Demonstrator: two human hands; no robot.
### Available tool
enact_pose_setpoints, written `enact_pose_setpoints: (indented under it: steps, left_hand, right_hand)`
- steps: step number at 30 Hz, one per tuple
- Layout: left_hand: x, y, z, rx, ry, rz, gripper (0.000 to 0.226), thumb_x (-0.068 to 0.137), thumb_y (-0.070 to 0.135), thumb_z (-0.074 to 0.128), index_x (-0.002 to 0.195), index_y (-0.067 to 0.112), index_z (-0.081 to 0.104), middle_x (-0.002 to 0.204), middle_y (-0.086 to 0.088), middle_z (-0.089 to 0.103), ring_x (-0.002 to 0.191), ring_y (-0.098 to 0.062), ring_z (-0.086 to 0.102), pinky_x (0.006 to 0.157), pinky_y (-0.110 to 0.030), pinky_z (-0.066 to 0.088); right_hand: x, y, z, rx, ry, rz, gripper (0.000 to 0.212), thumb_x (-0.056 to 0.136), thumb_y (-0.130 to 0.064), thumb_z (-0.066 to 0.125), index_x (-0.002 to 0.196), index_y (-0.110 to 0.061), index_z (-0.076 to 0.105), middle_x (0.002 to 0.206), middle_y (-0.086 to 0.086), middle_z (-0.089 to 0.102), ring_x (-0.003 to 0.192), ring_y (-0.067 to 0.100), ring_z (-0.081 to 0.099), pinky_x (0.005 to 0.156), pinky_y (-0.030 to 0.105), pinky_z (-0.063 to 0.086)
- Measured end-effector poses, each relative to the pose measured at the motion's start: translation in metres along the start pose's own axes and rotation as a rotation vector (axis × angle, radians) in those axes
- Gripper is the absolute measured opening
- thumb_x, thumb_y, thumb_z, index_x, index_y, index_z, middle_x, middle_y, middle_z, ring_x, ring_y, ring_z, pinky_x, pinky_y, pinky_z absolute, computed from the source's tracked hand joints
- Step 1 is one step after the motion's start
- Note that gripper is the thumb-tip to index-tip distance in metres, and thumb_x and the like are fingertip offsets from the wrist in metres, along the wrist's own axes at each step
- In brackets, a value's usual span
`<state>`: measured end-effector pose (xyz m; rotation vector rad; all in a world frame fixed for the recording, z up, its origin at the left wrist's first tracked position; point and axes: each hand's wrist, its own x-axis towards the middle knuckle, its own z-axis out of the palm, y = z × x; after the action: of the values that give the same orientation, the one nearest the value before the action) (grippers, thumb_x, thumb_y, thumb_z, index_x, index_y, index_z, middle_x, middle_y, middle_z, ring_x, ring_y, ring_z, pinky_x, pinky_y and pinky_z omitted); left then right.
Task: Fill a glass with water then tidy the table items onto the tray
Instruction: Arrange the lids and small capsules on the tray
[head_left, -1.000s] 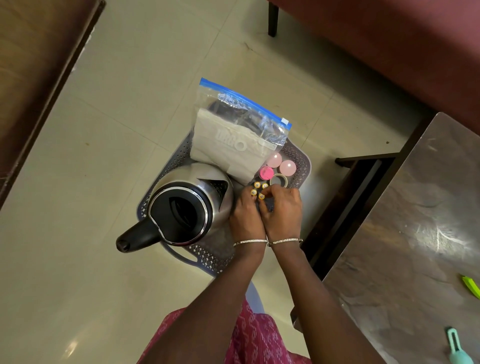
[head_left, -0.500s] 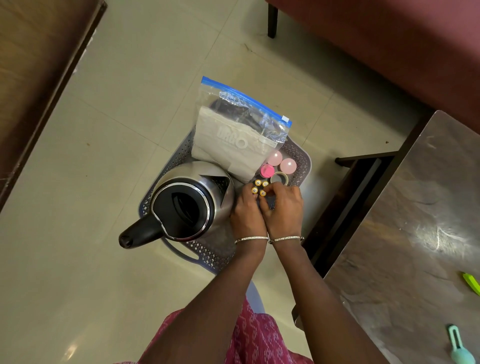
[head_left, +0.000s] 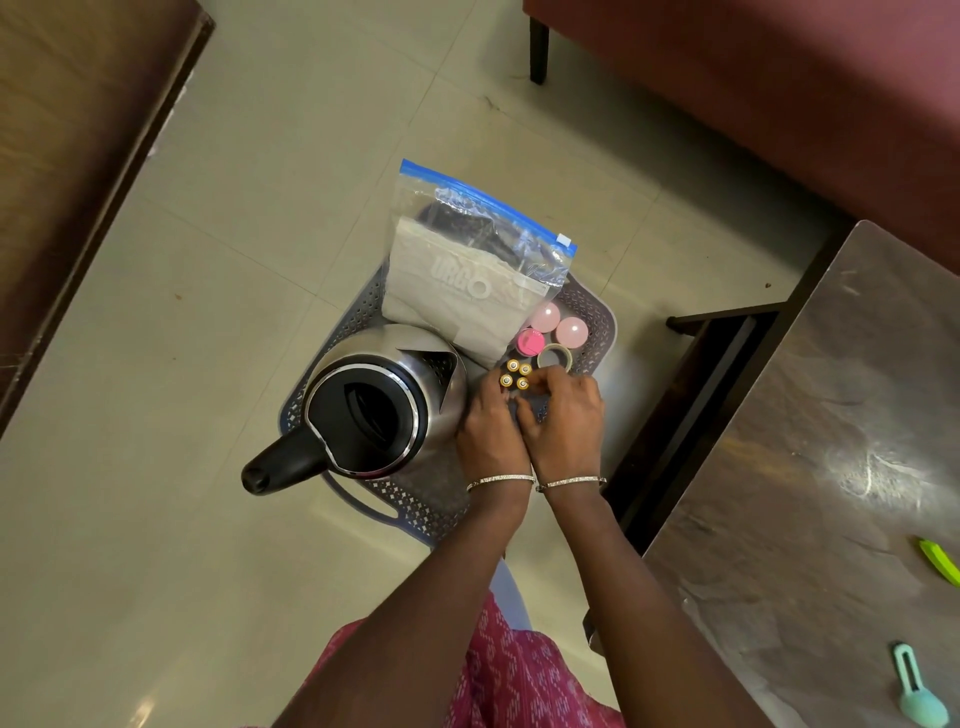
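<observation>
Item 1: four batteries (head_left: 515, 375), standing on end in a tight cluster on the tray (head_left: 602, 332), between the kettle (head_left: 363, 410) and the tape roll (head_left: 555, 357).

Item 2: left hand (head_left: 491, 436), just beside the kettle's right wall, fingers curled, tips at the near-left battery. I cannot tell whether it pinches one or only touches.

Item 3: right hand (head_left: 566, 421), side by side with the left, fingers curled over the near-right battery. I cannot tell its grip either.

Item 4: tray load. The kettle fills the left half, its handle overhanging the near-left rim. The zip bag (head_left: 467, 280) stands at the far side, rising past the far rim. A pink cap (head_left: 530, 343) and two pink balls (head_left: 571, 331) sit in the right far corner.

Item 5: room. I see bare tray only under the wrists, at the near right. The table (head_left: 831, 441) edge lies near on the right, and open floor (head_left: 182, 364) on the left.
</observation>
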<state>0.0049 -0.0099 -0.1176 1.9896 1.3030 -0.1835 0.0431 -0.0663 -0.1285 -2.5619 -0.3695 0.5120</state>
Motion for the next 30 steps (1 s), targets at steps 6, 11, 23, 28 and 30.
enact_pose_setpoints:
  steps: [6,11,23,28,30]
  left_hand:
    - [-0.003,0.0,-0.004,0.028,-0.021,-0.021,0.035,0.095,0.02,0.053,0.13,0.021,0.053,0.116,-0.009,0.067,0.101,-0.03,0.065,0.075,-0.037,0.048]
    - [-0.006,0.0,-0.005,0.031,-0.02,-0.017,0.035,0.094,0.022,0.055,0.129,0.021,0.054,0.115,-0.009,0.067,0.101,-0.03,0.066,0.074,-0.036,0.049]
    - [0.001,-0.007,0.009,-0.055,0.007,-0.076,0.027,0.094,0.015,0.051,0.119,0.012,0.063,0.106,-0.021,0.07,0.096,-0.037,0.065,0.073,-0.039,0.045]
    - [0.005,-0.007,0.011,-0.059,0.001,-0.081,0.028,0.095,0.012,0.05,0.12,0.012,0.063,0.108,-0.021,0.069,0.098,-0.037,0.065,0.076,-0.038,0.046]
    - [0.005,-0.006,0.012,-0.066,0.002,-0.081,0.028,0.094,0.013,0.051,0.12,0.012,0.063,0.108,-0.02,0.07,0.098,-0.036,0.066,0.077,-0.038,0.047]
  right_hand:
    - [-0.005,0.002,-0.002,-0.023,-0.036,0.007,0.019,0.079,-0.016,0.071,0.096,-0.012,0.062,0.094,0.005,0.068,0.093,0.028,0.054,0.079,0.04,0.042]
    - [-0.008,0.001,-0.006,-0.022,-0.037,0.016,0.021,0.08,-0.013,0.069,0.1,-0.012,0.064,0.098,0.005,0.069,0.098,0.028,0.054,0.082,0.039,0.041]
    - [-0.004,-0.002,-0.005,-0.255,0.018,-0.1,0.009,0.068,-0.001,0.08,0.07,0.002,0.071,0.094,0.018,0.071,0.086,0.039,0.064,0.064,0.038,0.052]
    - [-0.001,-0.007,-0.006,-0.31,-0.007,-0.094,0.014,0.062,0.0,0.084,0.061,0.0,0.07,0.078,0.014,0.067,0.075,0.036,0.063,0.056,0.034,0.046]
    - [0.0,-0.008,-0.007,-0.328,-0.014,-0.087,0.014,0.061,-0.002,0.085,0.06,0.0,0.071,0.076,0.014,0.066,0.073,0.035,0.063,0.055,0.033,0.044]
